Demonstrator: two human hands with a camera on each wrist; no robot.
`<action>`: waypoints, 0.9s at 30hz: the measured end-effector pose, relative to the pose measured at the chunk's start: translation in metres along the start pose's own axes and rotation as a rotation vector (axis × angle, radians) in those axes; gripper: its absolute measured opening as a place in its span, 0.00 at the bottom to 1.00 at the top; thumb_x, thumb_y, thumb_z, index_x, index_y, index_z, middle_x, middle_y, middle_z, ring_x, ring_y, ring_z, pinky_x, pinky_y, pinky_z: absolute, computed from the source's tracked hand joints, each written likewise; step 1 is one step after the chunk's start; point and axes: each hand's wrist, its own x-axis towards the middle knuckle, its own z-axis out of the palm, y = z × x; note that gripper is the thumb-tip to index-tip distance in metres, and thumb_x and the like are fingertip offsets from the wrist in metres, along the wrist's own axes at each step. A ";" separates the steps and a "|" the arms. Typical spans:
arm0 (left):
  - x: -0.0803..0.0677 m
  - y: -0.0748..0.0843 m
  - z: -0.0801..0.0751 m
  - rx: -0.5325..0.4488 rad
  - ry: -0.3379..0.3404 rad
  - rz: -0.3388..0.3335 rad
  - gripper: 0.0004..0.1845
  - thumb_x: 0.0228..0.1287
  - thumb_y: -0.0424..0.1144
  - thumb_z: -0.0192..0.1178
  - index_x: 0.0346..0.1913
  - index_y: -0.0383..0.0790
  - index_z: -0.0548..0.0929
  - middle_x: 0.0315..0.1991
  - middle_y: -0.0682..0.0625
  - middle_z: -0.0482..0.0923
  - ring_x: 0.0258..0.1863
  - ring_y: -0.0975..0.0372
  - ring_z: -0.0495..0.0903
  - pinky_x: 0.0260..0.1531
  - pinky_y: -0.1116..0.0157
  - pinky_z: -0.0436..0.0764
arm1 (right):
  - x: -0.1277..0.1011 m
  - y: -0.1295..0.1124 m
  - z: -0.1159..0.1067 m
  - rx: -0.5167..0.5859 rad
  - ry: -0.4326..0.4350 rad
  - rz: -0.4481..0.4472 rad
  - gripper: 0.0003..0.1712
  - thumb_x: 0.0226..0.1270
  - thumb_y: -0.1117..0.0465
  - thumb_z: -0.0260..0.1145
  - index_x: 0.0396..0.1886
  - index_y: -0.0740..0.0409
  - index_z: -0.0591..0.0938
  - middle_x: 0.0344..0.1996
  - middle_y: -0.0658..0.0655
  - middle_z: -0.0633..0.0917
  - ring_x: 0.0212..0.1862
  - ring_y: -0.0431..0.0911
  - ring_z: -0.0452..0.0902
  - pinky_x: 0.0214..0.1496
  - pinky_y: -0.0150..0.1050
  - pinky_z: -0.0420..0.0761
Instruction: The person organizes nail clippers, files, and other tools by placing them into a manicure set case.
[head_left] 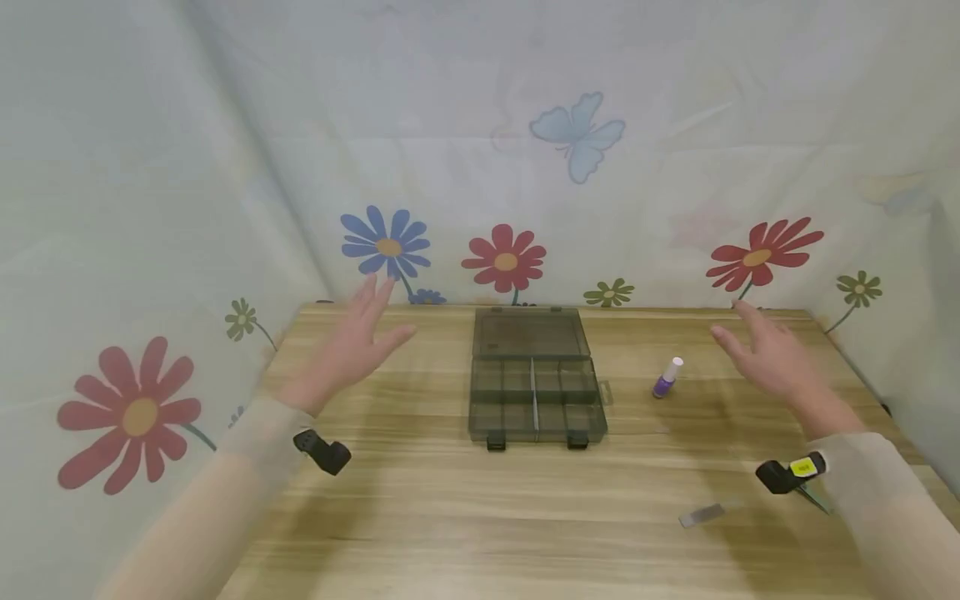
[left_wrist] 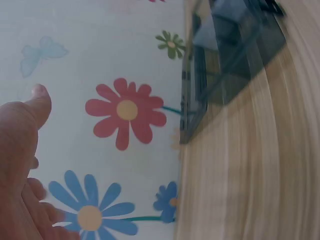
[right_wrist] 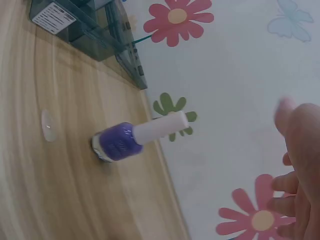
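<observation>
My left hand is held above the left of the table with fingers extended and thumb apart, holding nothing. On the other side my right hand hovers with spread thumb and fingers, also without anything in it. Between them lies a clear grey plastic compartment box, its lid laid back toward the wall. Two black latches show at its front. A nail polish bottle, purple with a white cap, stands upright between box and right hand. In the right wrist view the bottle looks close.
A small flat greyish strip lies on the wooden table near the right forearm. In the right wrist view, a small clear oval piece lies near the bottle. A flower-print cloth hangs behind the table and along its sides.
</observation>
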 end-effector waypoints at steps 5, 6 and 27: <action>-0.008 -0.008 0.020 -0.334 -0.044 -0.091 0.45 0.61 0.62 0.54 0.73 0.46 0.49 0.68 0.41 0.59 0.64 0.49 0.62 0.60 0.50 0.65 | -0.003 0.005 0.022 0.109 -0.023 0.016 0.35 0.76 0.48 0.32 0.68 0.73 0.51 0.53 0.79 0.71 0.55 0.72 0.66 0.52 0.66 0.67; -0.010 -0.011 0.024 -0.382 -0.048 -0.103 0.44 0.61 0.61 0.55 0.73 0.45 0.51 0.66 0.39 0.62 0.62 0.48 0.65 0.58 0.50 0.68 | -0.004 0.006 0.027 0.128 -0.020 0.013 0.34 0.76 0.49 0.33 0.67 0.74 0.53 0.51 0.79 0.73 0.52 0.71 0.69 0.50 0.64 0.69; -0.012 -0.016 0.083 -0.829 -0.011 -0.185 0.32 0.60 0.40 0.64 0.66 0.41 0.64 0.63 0.34 0.61 0.56 0.45 0.70 0.47 0.53 0.77 | -0.006 0.002 0.073 0.220 -0.006 -0.018 0.25 0.58 0.74 0.52 0.58 0.75 0.66 0.48 0.78 0.74 0.45 0.67 0.74 0.42 0.57 0.77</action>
